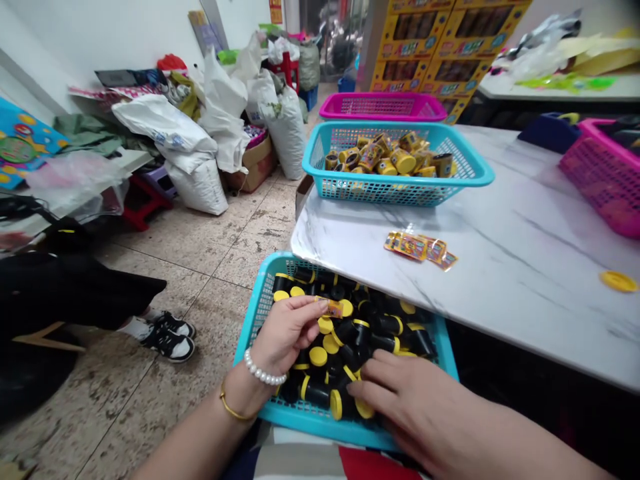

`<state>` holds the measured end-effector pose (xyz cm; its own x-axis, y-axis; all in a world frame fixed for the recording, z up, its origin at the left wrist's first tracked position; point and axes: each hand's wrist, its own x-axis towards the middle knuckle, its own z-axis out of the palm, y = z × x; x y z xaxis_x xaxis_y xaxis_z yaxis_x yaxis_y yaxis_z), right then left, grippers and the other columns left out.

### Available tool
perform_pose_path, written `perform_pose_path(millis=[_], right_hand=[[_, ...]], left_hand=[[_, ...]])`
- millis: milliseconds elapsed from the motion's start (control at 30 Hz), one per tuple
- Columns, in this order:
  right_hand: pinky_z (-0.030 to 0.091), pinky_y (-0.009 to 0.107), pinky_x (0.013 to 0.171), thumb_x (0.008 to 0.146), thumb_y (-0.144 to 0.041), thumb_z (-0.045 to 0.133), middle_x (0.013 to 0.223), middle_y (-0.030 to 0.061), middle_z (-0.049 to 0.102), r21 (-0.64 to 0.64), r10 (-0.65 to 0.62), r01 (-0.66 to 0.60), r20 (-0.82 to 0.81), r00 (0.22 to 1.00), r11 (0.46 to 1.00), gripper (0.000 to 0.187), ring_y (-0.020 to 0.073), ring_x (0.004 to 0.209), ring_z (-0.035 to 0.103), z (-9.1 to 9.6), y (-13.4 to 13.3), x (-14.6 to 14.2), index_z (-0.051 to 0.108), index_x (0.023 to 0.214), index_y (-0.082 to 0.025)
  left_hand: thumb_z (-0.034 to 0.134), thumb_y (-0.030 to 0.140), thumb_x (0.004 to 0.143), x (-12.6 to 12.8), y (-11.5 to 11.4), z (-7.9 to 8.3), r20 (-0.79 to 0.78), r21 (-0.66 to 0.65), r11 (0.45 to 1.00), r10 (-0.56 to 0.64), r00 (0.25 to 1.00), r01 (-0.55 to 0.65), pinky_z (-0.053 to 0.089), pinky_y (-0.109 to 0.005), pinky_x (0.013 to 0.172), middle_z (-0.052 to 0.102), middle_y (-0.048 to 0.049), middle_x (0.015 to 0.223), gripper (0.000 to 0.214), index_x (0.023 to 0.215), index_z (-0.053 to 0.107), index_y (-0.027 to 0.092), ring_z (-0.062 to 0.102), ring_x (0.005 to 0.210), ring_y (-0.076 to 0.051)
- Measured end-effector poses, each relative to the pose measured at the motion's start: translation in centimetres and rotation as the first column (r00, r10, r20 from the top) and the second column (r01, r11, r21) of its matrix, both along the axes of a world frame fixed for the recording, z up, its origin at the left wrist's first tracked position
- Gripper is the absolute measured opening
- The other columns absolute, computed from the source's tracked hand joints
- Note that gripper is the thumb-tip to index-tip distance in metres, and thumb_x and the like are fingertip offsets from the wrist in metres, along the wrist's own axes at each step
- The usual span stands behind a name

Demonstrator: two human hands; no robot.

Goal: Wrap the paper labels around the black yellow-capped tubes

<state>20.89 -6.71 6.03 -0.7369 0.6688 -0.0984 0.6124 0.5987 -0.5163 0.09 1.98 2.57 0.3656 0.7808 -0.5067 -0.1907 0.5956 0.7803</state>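
Note:
My left hand (293, 327), with a pearl bracelet at the wrist, pinches a small printed orange-yellow label sleeve (331, 307) between thumb and forefinger. Beneath it, a blue basket (250, 333) on my lap is full of small black canisters (316, 391) with yellow lids. My right hand (400, 393) reaches into the basket's right side. Its fingers curl over a canister with a yellow lid (364, 408), partly hidden by the hand. On the table in front lie several flat printed label sleeves (420, 248) like the one in my left hand.
A second blue basket (400, 193) on the marble-patterned table (500, 267) holds canisters with printed sleeves. Behind it is a pink basket (383, 99); another pink basket (600, 180) stands right, near a yellow lid (619, 281). At left, a person's shoes (170, 337) rest on the floor.

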Motion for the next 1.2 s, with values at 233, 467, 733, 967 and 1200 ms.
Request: perform_pose_path(millis=[233, 467, 733, 967, 1200], right_hand=[[0.053, 0.026, 0.06, 0.08, -0.024, 0.063, 0.083, 0.0028, 0.065, -0.492, -0.686, 0.478, -0.489, 0.539, 0.727, 0.026, 0.0148, 0.066, 0.061, -1.3, 3.2, 0.8, 0.06, 0.105, -0.021], [0.056, 0.033, 0.083, 0.077, -0.039, 0.072, 0.097, 0.0058, 0.072, -0.707, -0.82, 0.419, -0.522, 0.235, 0.57, 0.033, 0.0191, 0.088, 0.068, -2.4, 4.6, -1.0, 0.065, 0.102, -0.019], [0.056, 0.035, 0.089, 0.079, -0.031, 0.071, 0.122, 0.0101, 0.066, -0.468, -0.778, 0.646, -0.526, 0.344, 0.603, 0.029, 0.0226, 0.1, 0.069, -3.2, 3.6, -1.7, 0.062, 0.105, -0.021], [0.058, 0.031, 0.072, 0.081, -0.026, 0.066, 0.114, 0.008, 0.069, -0.327, -0.739, 0.684, -0.475, 0.477, 0.652, 0.023, 0.02, 0.084, 0.07, -3.5, 4.2, -1.6, 0.058, 0.102, -0.023], [0.054, 0.036, 0.09, 0.077, -0.021, 0.069, 0.11, 0.0061, 0.069, -0.334, -0.667, 0.636, -0.629, 0.4, 0.696, 0.022, 0.0226, 0.104, 0.066, -3.5, 4.2, -1.3, 0.06, 0.096, -0.024]], left_hand=[[0.08, 0.027, 0.067, 1.1, 0.4, 0.1, 0.091, -0.109, 0.992, 0.08, 0.993, -0.07, 0.011, -0.012, 0.032, 0.06, 0.0006, 0.064, 0.029, 0.086, 0.067, 0.01, 0.037, 0.037, 0.0], [0.079, 0.025, 0.068, 1.9, 0.0, -0.2, 0.176, -0.168, 0.985, 0.068, 0.982, -0.038, 0.012, -0.011, 0.032, 0.05, 0.0063, 0.055, 0.027, 0.084, 0.062, 0.012, 0.036, 0.036, 0.0], [0.079, 0.029, 0.068, 2.0, -0.3, -0.9, 0.232, -0.191, 0.979, 0.119, 0.965, -0.075, 0.012, -0.011, 0.032, 0.051, 0.0055, 0.056, 0.028, 0.081, 0.061, 0.011, 0.034, 0.035, 0.0], [0.077, 0.037, 0.072, 2.0, -0.4, -1.7, 0.179, -0.11, 0.992, 0.078, 0.981, -0.059, 0.009, -0.014, 0.032, 0.048, 0.0068, 0.047, 0.032, 0.082, 0.059, 0.012, 0.031, 0.033, -0.001], [0.076, 0.034, 0.073, 1.9, 0.1, -1.6, 0.217, -0.128, 0.991, 0.076, 0.973, -0.049, 0.011, -0.012, 0.032, 0.047, 0.0062, 0.046, 0.028, 0.08, 0.061, 0.011, 0.03, 0.033, -0.001]])
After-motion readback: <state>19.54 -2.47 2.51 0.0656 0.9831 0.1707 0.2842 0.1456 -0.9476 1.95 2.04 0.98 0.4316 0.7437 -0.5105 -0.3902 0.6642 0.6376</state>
